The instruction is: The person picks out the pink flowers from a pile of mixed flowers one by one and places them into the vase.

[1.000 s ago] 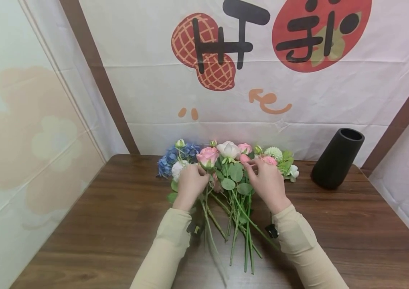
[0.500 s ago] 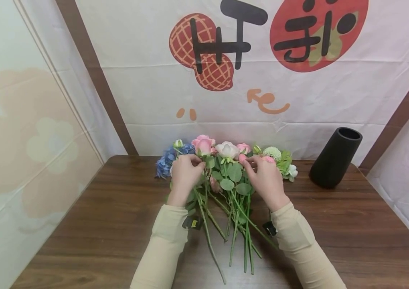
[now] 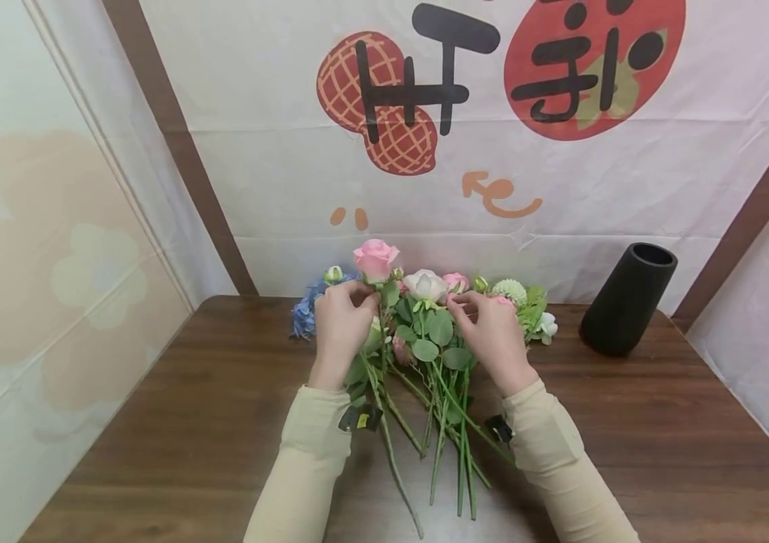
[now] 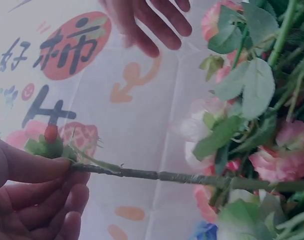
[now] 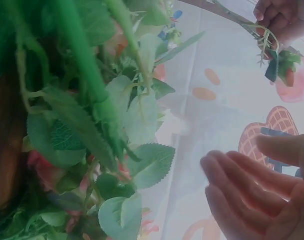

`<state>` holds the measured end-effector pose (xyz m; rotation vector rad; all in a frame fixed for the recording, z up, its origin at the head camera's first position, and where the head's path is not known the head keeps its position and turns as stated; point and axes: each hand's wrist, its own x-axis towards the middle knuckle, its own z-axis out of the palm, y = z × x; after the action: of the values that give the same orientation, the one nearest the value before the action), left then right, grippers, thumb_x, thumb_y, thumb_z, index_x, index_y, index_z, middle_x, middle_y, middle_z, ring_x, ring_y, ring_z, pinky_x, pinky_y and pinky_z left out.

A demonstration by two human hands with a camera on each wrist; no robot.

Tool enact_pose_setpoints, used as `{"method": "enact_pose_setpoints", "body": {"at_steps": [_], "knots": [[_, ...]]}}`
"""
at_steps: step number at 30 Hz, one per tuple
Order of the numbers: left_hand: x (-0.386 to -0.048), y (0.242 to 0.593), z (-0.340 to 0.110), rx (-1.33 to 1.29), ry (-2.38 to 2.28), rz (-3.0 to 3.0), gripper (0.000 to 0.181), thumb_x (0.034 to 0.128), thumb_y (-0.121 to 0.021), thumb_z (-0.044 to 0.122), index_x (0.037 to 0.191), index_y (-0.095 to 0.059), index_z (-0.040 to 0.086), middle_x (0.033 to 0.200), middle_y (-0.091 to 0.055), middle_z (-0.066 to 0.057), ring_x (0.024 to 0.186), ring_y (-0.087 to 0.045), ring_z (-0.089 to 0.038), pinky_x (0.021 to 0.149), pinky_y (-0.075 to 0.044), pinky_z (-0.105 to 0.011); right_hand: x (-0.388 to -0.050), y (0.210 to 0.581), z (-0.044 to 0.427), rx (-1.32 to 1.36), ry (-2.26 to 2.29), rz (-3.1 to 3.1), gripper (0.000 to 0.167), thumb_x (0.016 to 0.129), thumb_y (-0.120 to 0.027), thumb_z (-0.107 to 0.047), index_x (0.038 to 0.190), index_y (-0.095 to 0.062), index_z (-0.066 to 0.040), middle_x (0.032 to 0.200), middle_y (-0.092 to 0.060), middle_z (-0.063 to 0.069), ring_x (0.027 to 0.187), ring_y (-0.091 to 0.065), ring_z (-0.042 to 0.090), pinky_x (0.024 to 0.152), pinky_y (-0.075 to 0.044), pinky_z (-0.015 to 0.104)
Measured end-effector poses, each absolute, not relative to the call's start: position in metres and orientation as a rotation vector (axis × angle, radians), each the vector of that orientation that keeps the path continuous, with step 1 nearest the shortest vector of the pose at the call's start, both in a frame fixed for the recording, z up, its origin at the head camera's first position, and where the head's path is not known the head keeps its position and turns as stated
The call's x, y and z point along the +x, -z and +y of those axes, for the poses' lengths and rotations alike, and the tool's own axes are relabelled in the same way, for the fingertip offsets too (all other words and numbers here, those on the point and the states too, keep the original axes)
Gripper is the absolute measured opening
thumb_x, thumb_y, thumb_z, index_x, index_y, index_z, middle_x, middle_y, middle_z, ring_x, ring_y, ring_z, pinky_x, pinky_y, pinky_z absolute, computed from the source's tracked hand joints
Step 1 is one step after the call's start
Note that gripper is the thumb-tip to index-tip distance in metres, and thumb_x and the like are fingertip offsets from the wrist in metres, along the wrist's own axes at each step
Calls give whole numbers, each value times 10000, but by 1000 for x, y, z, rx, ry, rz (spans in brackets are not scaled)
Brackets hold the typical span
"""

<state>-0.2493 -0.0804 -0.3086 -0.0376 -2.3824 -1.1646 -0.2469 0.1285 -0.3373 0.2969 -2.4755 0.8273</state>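
Head view, left to right: the left hand (image 3: 345, 320) holds a pink rose (image 3: 375, 260) upright, its bloom above the flower heap (image 3: 440, 324); the right hand (image 3: 489, 332) is at the opposite side of the heap, and this view does not settle whether its fingertips touch a flower. The left wrist view supplies the grip detail: thumb and fingers pinch the stem (image 4: 142, 173) just below the green sepals (image 4: 44, 147), and a thin side shoot lies along it. The right wrist view resolves the right hand: fingers loosely bent, thumb spread apart, nothing between them. The surface is a dark brown wood-grain table (image 3: 222, 407). At its left stands a pale curtain (image 3: 86, 226) with a faded flower print; behind it hangs a white cloth (image 3: 255, 181) bearing black characters and red printed shapes. Along the far edge, from left to right, lie blue blossoms (image 3: 304, 315), a white rose (image 3: 427, 286) and a pale green pompon flower (image 3: 510, 290); green stems point toward the near edge. A black vase (image 3: 625, 302) stands mouth up near the right far corner. The held rose has layered petals in clear pink and a long, jointed, greenish-brown stem.
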Motion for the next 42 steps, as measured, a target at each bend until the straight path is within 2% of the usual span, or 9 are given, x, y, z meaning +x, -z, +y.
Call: {"method": "enact_pose_setpoints", "body": {"at_steps": [4,7,12,18,28,34,38,42], "knots": [[-245,305,-80,-32,1157,-2337,114,833,-682,186,856,-746,95,779,-712,-66,741,-637,-237,697,-470,-380,-248,339,125,354,-906,-2463,207,894,-657,-261,1031,-711,-115,869,-744,72,743,-704,202,638,-538,375],[-244,300,-79,-36,1153,-2298,113,833,-681,180,848,-743,86,768,-709,-76,730,-636,-244,693,-467,-384,-249,337,123,369,-924,-2463,179,886,-668,-262,1013,-712,-144,868,-745,59,752,-708,196,641,-547,368],[-241,292,-77,-52,1163,-2243,119,842,-675,181,843,-733,77,776,-716,-80,740,-653,-245,704,-473,-397,-250,332,120,363,-951,-2448,181,886,-668,-266,1014,-719,-149,880,-745,55,764,-714,194,652,-558,370],[-238,287,-73,-93,1195,-2157,119,840,-685,175,822,-723,64,743,-705,-81,710,-639,-239,671,-460,-387,-247,326,117,380,-976,-2417,224,878,-678,-251,1031,-718,-92,906,-744,85,767,-718,217,664,-564,388],[-236,285,-61,-207,1376,-2001,86,856,-668,105,834,-706,30,734,-700,-116,637,-641,-207,590,-479,-300,-241,315,113,385,-1020,-2333,204,858,-702,-252,1000,-731,-108,919,-744,57,757,-713,184,683,-568,355],[-240,287,-52,-237,1488,-1958,96,866,-652,104,857,-712,29,728,-704,-119,656,-659,-237,556,-450,-261,-239,312,112,396,-1051,-2287,181,847,-714,-235,977,-735,-111,886,-745,61,757,-712,173,687,-573,347],[-242,287,-50,-233,1546,-1944,108,861,-659,115,884,-717,27,741,-710,-130,675,-671,-255,554,-454,-233,-236,310,112,398,-1043,-2264,171,838,-723,-241,963,-743,-126,948,-742,40,782,-711,149,704,-567,342],[-242,287,-48,-257,1656,-1922,124,865,-662,106,923,-714,11,777,-714,-159,712,-669,-328,545,-469,-208,-233,307,114,435,-1088,-2244,177,843,-716,-236,976,-742,-121,1026,-726,39,831,-707,146,738,-566,327]]}}
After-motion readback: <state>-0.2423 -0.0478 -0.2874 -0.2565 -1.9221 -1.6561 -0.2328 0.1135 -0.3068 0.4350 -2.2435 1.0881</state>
